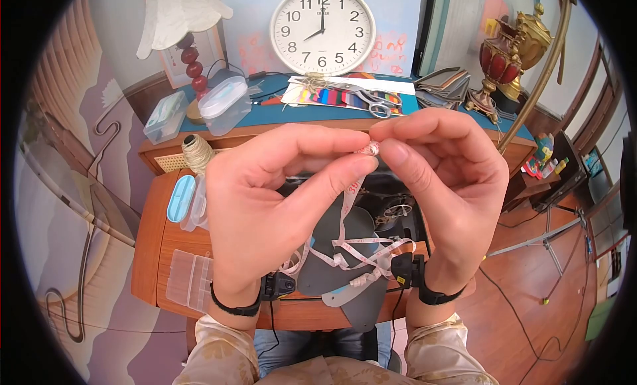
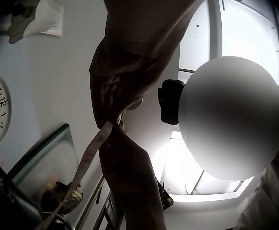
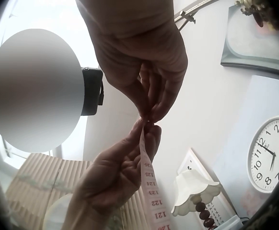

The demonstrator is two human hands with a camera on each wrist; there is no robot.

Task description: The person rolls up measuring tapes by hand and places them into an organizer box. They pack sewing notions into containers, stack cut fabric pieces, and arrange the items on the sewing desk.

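Observation:
In the head view, a pale tape measure [image 1: 349,198] with red numbers hangs from the fingertips of both hands. Its upper end is bunched into a small roll [image 1: 371,148]. My left hand [image 1: 262,196] pinches this roll between thumb and forefinger. From the other side, my right hand [image 1: 458,179] pinches it too, its fingertips close against the left ones. The rest of the tape lies in loose loops [image 1: 361,252] below, over a dark grey surface. In the right wrist view the strip [image 3: 151,187] runs down with its numbers showing; the left wrist view shows it dark and narrow.
Behind the hands a black machine [image 1: 398,212] is partly hidden. A thread cone [image 1: 198,153], a blue-lidded case [image 1: 181,198] and a clear divided box [image 1: 189,279] stand left on the wooden table. Scissors [image 1: 378,106], clear boxes, a lamp and a clock [image 1: 322,30] sit at the back.

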